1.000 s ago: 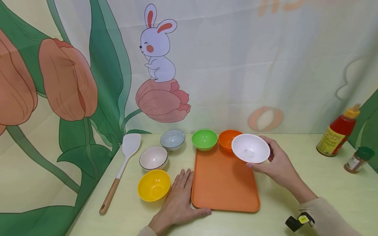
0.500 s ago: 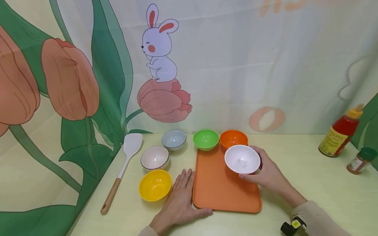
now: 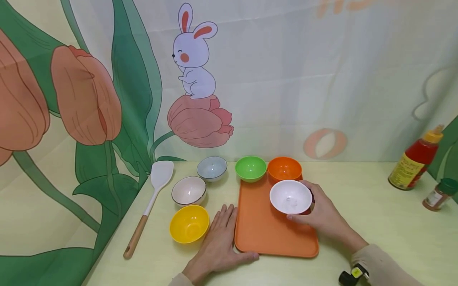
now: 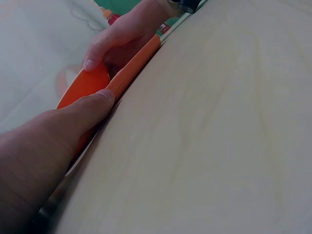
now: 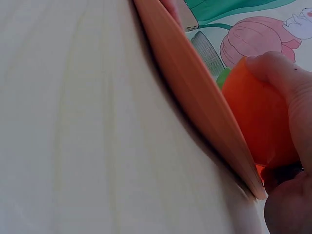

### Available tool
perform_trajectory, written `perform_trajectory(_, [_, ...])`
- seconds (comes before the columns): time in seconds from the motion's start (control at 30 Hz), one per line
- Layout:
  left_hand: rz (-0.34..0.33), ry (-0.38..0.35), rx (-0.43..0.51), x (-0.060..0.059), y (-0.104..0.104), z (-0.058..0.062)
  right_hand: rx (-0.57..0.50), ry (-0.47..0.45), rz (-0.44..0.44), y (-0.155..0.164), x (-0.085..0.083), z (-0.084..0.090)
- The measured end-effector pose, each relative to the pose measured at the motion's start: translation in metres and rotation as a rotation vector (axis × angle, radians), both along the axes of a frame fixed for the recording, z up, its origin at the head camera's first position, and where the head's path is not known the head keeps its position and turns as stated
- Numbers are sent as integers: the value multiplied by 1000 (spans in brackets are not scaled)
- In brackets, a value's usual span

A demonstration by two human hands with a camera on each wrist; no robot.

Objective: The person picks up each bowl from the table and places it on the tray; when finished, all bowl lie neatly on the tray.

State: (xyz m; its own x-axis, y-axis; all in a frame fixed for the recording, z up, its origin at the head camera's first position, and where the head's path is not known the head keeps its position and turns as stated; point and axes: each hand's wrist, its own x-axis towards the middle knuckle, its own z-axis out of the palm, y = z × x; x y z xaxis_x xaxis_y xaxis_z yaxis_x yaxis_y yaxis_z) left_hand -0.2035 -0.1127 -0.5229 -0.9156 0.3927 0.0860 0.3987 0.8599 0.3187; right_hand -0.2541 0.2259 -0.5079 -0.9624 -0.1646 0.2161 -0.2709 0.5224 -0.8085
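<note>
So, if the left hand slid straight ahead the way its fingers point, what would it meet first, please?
Probably nothing soon: the left hand points up the bare strip between the yellow bowl and the orange tray; farther on, perhaps the green bowl.

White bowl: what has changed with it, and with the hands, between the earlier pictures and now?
The right hand, still gripping the white bowl, has brought it down and toward the person, from in front of the orange bowl to low over the tray. Whether it touches the tray cannot be told. The left hand stays flat by the tray's left edge; the other bowls and the spatula have not moved.
</note>
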Motion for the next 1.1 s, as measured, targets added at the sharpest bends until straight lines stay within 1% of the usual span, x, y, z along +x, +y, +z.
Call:
perform_trajectory(0.07, [-1,0,3,0,0,0,11,4,-5,1,0,0])
perform_trajectory(0.3, [-17,17,9,-1,1,1,-12,-8,24,6,2,0])
perform_trajectory(0.47, [-21,20,13,-1,2,1,15,-2,20,7,1,2])
perform_trajectory(0.57, [-16,15,16,-1,2,0,46,-11,14,8,1,7])
perform_trajectory(0.7, [-12,20,14,0,2,0,87,0,-4,11,2,22])
perform_trajectory(0.83, [-14,26,15,0,2,0,96,56,-25,18,9,39])
perform_trajectory(0.93, [-17,26,21,-1,2,-1,107,102,-35,23,19,47])
perform_trajectory(1.0, [-17,31,21,-1,1,-1,115,115,-42,25,26,49])
perform_trajectory(1.1, [-15,37,21,0,-1,-2,152,120,-46,28,36,44])
